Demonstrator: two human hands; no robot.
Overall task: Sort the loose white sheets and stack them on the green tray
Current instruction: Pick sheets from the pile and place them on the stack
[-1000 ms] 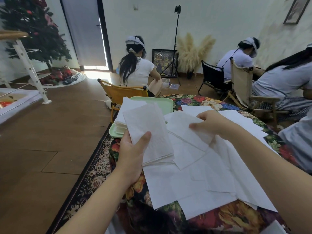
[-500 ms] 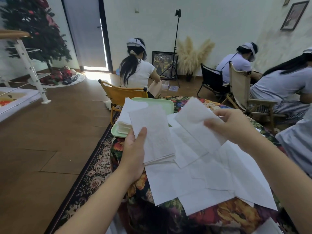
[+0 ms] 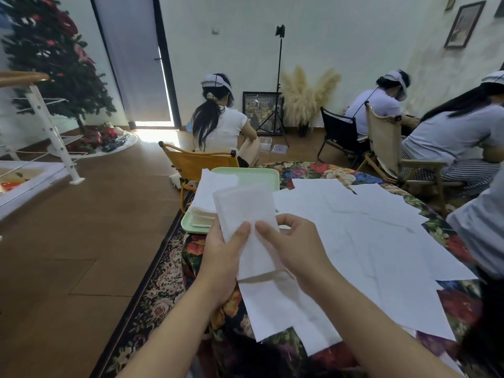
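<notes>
both hands, left hand (image 3: 223,255) and right hand (image 3: 297,248), pinch a small bundle of white sheets (image 3: 245,214) above the floral tablecloth (image 3: 313,170), near the green tray (image 3: 261,177) holding a stack (image 3: 203,211); no legible writing.
</notes>
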